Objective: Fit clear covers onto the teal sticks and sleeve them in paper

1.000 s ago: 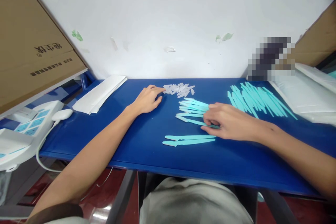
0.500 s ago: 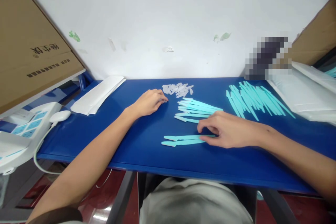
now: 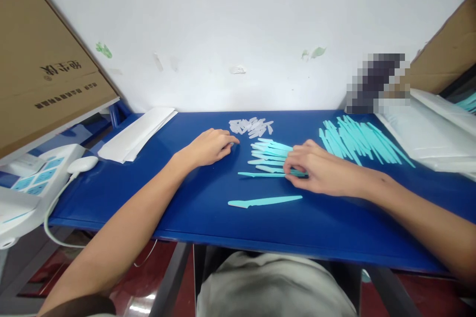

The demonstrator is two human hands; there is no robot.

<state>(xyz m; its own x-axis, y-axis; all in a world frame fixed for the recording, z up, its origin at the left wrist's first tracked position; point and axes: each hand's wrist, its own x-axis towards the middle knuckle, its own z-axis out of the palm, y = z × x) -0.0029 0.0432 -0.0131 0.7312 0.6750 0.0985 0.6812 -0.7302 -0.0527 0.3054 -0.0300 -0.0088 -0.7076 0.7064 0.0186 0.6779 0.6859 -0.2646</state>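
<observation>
My right hand (image 3: 310, 166) pinches the handle of a teal eyebrow razor (image 3: 256, 175), just in front of a fanned row of similar razors (image 3: 271, 147). Part of that row is hidden behind the fingers. Nearer the table's front edge, a single eyebrow razor (image 3: 264, 201) lies flat with its notched head to the left. My left hand (image 3: 211, 147) rests on the table with its fingers curled and thumb close to the forefinger; a tiny pale bit shows at the fingertips, too small to name. Beyond it lies a pile of small translucent caps (image 3: 251, 127).
A larger heap of teal razors (image 3: 359, 139) lies at the right on the blue table (image 3: 201, 208). White plastic bags (image 3: 412, 131) sit beside it. Folded white sheets (image 3: 136, 136), a white power strip (image 3: 44, 178) with a cable, and a cardboard box (image 3: 55, 49) are at the left.
My right hand has picked up one of the two front razors and moved it away from me, toward the fanned row. My left hand has hardly moved.
</observation>
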